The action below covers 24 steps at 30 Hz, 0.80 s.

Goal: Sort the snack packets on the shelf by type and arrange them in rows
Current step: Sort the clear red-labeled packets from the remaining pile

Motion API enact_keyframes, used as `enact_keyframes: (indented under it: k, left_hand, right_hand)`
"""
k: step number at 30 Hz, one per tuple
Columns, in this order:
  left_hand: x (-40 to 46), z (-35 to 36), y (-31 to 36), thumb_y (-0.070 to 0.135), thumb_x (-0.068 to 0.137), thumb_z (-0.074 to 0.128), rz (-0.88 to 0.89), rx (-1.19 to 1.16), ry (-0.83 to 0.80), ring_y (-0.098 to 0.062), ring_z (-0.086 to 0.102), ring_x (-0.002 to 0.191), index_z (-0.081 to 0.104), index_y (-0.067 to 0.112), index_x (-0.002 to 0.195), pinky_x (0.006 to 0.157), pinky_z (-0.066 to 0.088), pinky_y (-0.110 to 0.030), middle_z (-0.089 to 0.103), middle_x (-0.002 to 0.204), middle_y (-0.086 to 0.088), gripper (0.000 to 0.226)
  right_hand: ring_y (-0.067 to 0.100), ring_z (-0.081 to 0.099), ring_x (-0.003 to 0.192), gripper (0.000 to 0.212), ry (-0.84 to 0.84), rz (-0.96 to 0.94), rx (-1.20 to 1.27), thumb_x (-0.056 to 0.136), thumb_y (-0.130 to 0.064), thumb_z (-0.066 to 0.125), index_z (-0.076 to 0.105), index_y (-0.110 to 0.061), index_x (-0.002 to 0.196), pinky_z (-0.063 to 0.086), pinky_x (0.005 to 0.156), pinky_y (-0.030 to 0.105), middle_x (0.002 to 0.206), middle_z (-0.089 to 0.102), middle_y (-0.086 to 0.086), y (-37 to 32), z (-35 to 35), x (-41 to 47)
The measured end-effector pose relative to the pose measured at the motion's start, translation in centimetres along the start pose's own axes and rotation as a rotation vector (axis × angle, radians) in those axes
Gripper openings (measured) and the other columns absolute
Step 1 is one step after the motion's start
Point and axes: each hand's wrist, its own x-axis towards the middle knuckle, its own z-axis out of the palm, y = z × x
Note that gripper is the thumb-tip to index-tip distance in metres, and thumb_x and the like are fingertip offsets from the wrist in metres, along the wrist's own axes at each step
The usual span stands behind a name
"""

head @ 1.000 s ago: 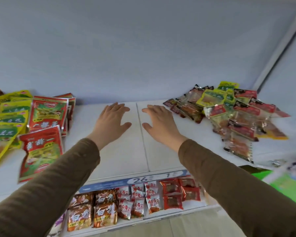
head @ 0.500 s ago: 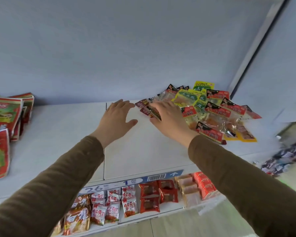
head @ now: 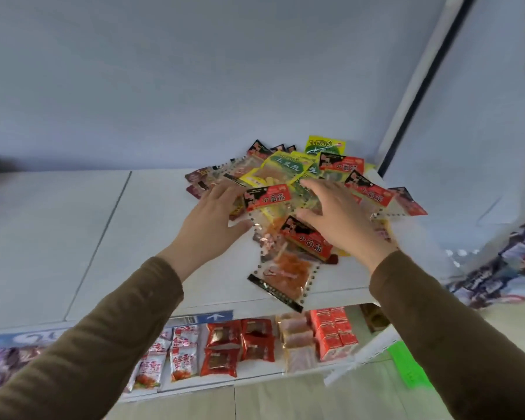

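Both hands have moved to the right since one second ago, when they lay flat on the bare middle of the white metal shelf [head: 109, 237]. Now they are at the loose heap of red, yellow and clear plastic snack packets [head: 288, 189], which lies on the right part of that shelf, close to the back wall.

The left hand [head: 208, 221] has its fingers straight and spread, and the fingertips touch the left edge of the heap, near the dark red packets. Half a second ago this hand was apart from the heap. The right hand [head: 343, 221] is over the middle of the heap with fingers spread and only a little bent; the thumb points toward a red-topped packet [head: 311, 239] just beside it. It seems to press on the packets, but I cannot tell if it grips any.

One clear packet with orange strips inside [head: 285, 275] lies at the front of the heap, its corner over the shelf edge.

The camera has turned too: the stack of larger red and green packets on the left is out of view now. Below, the lower shelf [head: 255, 375] holds rows of small red and white snack packs [head: 240, 347].
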Motion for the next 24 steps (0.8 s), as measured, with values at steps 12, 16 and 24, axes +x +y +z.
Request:
enact_keyframes:
  k: [12, 16, 24]
  left_hand:
    - [-1.6, 7.4, 5.8, 0.07, 0.063, 0.084, -0.445, -0.137, -0.117, -0.033, 0.024, 0.151, -0.016, 0.035, 0.161, 0.119, 0.03, -0.05, 0.014, 0.17, -0.005, 0.144]
    - [-0.4, 8.5, 6.3, 0.065, 0.065, 0.086, -0.484, -0.104, -0.071, -0.032, 0.028, 0.147, -0.022, 0.036, 0.159, 0.116, 0.033, -0.052, 0.024, 0.168, -0.004, 0.147]
    - [0.6, 9.9, 7.1, 0.045, 0.071, 0.091, -0.438, -0.274, 0.181, -0.025, 0.037, 0.145, -0.004, 0.045, 0.159, 0.116, 0.038, -0.055, 0.035, 0.162, -0.001, 0.13]
  right_hand:
    - [0.032, 0.004, 0.157, 0.123, -0.147, 0.044, -0.1, 0.072, -0.087, 0.057, 0.003, -0.024, 0.163, 0.016, 0.125, 0.054, 0.172, 0.002, 0.006, 9.1, 0.6, -1.6]
    - [0.042, -0.01, 0.155, 0.144, -0.166, 0.073, -0.183, 0.048, -0.109, 0.027, -0.02, -0.031, 0.159, 0.005, 0.121, 0.063, 0.169, -0.017, 0.011, 9.1, 1.9, -1.6]
    - [0.042, 0.017, 0.153, 0.132, -0.013, -0.015, -0.07, 0.064, -0.09, 0.056, -0.013, -0.031, 0.16, 0.02, 0.119, 0.062, 0.171, -0.001, 0.013, 8.3, 3.0, -0.5]
